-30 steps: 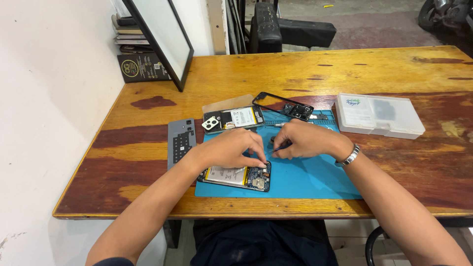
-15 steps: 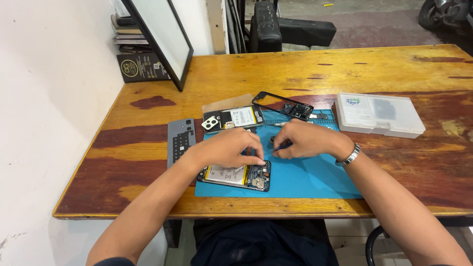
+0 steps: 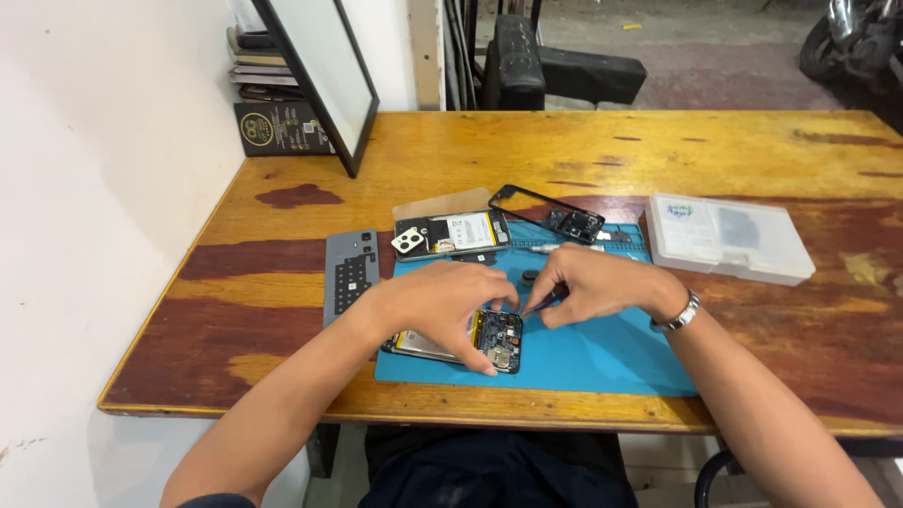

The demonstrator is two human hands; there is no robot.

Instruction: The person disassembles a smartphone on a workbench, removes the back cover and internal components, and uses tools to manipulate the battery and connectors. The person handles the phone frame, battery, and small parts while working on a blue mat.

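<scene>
Opened phone [image 3: 489, 341]: lies flat, back cover off, near the front left part of the blue work mat [image 3: 602, 357]; circuit board with small metal parts exposed at its right end, pale yellowish battery showing at its left (partly hidden under the palm).
Left hand [image 3: 442, 303]: rests over the opened phone, fingers curled down on its body and gripping its edges, 1 fingertip at the near right corner.
Right hand [image 3: 602, 287]: fingers pinched together around a thin dark tool [image 3: 544, 303], its tip just at the top right edge of the board; a metal wristband [image 3: 679, 315] sits on the wrist.
Second phone body [image 3: 451, 233]: open, white battery and camera block visible, at the mat's far left corner, well apart from the hands.
Black frame [image 3: 550, 209]: beside it, tilted, near a small black part.
Grey key pad [image 3: 350, 273]: just left of the mat, on the wooden table [image 3: 583, 150].
Clear plastic box [image 3: 724, 237]: right of the mat, lid closed.
Change since 1 s ago: none of note; both hands hold the same posture on the same phone, and the surrounding parts lie where they did.
</scene>
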